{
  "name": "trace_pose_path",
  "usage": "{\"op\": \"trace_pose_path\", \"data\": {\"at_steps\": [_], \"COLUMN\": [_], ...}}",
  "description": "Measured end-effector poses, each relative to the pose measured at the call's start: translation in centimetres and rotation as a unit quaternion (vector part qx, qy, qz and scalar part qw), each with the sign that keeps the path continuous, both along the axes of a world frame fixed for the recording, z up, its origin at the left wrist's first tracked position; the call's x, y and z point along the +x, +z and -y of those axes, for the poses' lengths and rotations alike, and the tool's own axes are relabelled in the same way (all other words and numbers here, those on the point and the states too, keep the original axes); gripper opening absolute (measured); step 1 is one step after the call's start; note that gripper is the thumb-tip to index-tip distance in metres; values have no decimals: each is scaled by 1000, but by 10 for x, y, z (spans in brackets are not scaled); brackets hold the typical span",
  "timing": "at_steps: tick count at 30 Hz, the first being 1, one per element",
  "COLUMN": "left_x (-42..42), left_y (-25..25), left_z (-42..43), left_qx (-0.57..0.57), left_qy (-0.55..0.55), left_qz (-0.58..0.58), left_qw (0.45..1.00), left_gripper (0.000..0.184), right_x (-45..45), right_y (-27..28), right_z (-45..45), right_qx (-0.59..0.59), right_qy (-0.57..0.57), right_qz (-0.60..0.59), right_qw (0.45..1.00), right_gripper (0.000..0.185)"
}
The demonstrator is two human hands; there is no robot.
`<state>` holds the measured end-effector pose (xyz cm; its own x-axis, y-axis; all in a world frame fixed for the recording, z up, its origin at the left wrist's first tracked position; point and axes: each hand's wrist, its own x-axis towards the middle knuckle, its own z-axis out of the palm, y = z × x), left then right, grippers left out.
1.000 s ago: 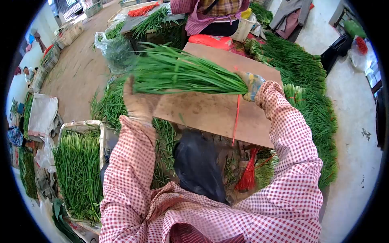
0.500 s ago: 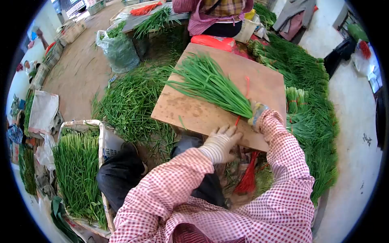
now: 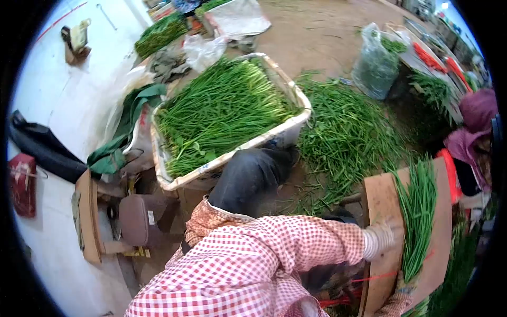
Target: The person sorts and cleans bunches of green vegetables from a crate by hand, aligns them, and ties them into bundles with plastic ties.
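Observation:
A bunch of long green garlic chives (image 3: 418,211) lies on the brown board (image 3: 381,203) at the right. My right hand (image 3: 406,289), in a glove, is closed around the bunch's pale base end and is only partly visible. Beside the bunch, my left hand (image 3: 383,240) rests over the board in a whitish striped glove, apart from the stems; motion blurs its fingers. A thin red tie (image 3: 376,277) stretches across the board near the base of the bunch.
A white crate (image 3: 302,100) packed with chives stands ahead of my knee. Loose green leaves (image 3: 346,137) are heaped on the floor between crate and board. A filled plastic bag (image 3: 375,68) stands behind them. Another person's purple sleeve (image 3: 467,142) is at the far right. A padded seat (image 3: 138,219) is at left.
The view has swung left, so the board and bunch now appear at the right and the crate in the middle. The bunch remains on the board with my right hand at its base.

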<state>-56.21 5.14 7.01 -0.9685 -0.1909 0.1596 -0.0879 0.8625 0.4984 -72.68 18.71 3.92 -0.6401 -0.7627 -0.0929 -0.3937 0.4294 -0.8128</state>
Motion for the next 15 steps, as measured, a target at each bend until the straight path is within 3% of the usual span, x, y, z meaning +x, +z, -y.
{"op": "trace_pose_path", "data": {"at_steps": [1,2,4,5,6,8,10,15], "left_x": [-1,4,23,41,66,112,165,296], "left_y": [1,3,10,40,44,48,34,31], "left_z": [11,20,38,46,44,36,39,43], "left_qx": [15,15,20,195,203,119,149,220], "left_qy": [78,87,71,20,33,18,-6,70], "left_qz": [7,8,179,256,249,-3,-152,-200], "left_qw": [997,996,981,947,946,993,977,952], "left_gripper": [55,55,70,64,64,53,46,37], "right_x": [9,15,20,23,25,29,36,69], "right_y": [1,3,5,8,13,22,32,68], "right_z": [11,24,41,48,55,71,91,164], "right_qx": [27,45,72,83,93,109,117,122], "right_qy": [4,13,30,37,48,63,83,159], "right_qz": [-26,-47,-81,-96,-111,-143,-178,-257], "right_qw": [999,998,994,991,988,982,973,945], "right_gripper": [81,80,77,75,74,70,67,60]}}
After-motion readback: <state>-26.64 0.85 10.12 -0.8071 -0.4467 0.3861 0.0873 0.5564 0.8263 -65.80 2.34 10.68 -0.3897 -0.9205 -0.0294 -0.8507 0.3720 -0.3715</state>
